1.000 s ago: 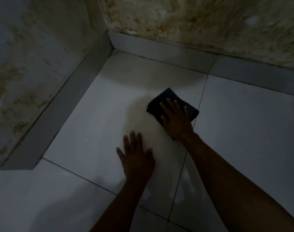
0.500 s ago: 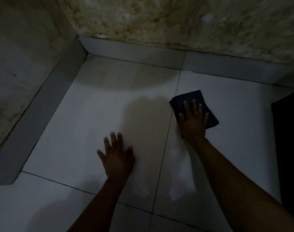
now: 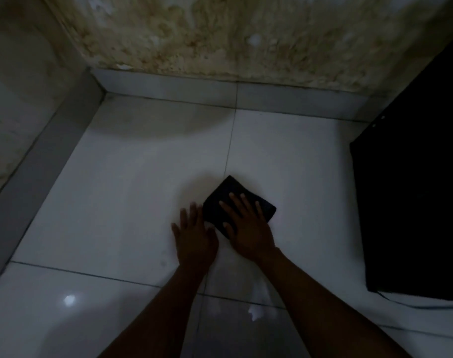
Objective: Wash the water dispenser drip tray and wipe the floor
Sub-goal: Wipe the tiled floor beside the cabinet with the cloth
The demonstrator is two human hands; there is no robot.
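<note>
White tiles make up the floor (image 3: 132, 192) of this dim corner, and the wiping part of the task is under way. The right hand (image 3: 248, 228) presses flat on a dark folded cloth (image 3: 230, 196), its fingers (image 3: 242, 201) spread apart over the fabric, not clamped around it; the palm bears down on the near half while the far corner of the cloth pokes out past the fingertips. The cloth lies just right of a grout line, near the middle of the tiled area.

Just beside it, the left hand (image 3: 194, 237) lies palm down on the bare tile, fingers slightly apart and holding nothing; it appears to serve as a prop for the person's weight. Its fingertips reach close to the cloth's left edge, and I cannot tell whether they touch it.

Pale glossy patches on the tiles (image 3: 255, 312) between the forearms look like wetness or reflected light, so some floor nearest the person probably still wants a pass. The strip along the grey skirting (image 3: 168, 87) under the stained wall (image 3: 233, 40) shows no cloth on it now.

The drip tray is nowhere in view, so whether it has been washed cannot be judged. A large black object (image 3: 411, 192) stands on the floor at right, well apart from the hands; it may be the dispenser, but it is too dark to say.
</note>
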